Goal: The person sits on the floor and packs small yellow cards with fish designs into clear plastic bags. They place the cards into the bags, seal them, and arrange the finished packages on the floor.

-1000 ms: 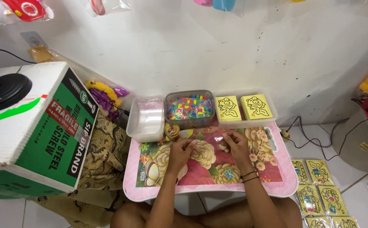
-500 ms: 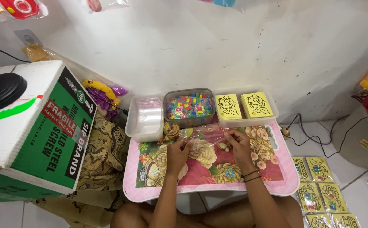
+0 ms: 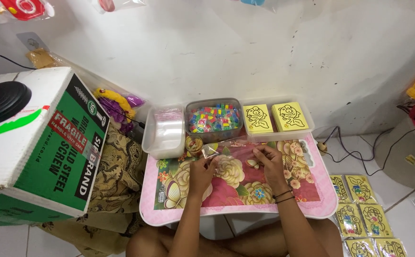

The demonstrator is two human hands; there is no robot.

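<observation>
Home floor workspace, low floral table [image 3: 312, 204], tiled floor [image 3: 407, 219], cardboard box [image 3: 36, 157], whitewashed wall [image 3: 217, 52]

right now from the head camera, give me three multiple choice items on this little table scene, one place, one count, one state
1. Where is the tub of coloured pieces?
A. between the tub of clear bags and the tray of yellow cards
B. on the green box
C. on the floor

2. How many yellow cards stand in that tray?
A. one
B. two
C. five

3. What are both hands doing?
A. resting flat
B. lifting the tub
C. left hand and right hand holding a clear plastic bag

Answers: A, it sits mid-row; B, two cards show; C, both pinch it.
</observation>
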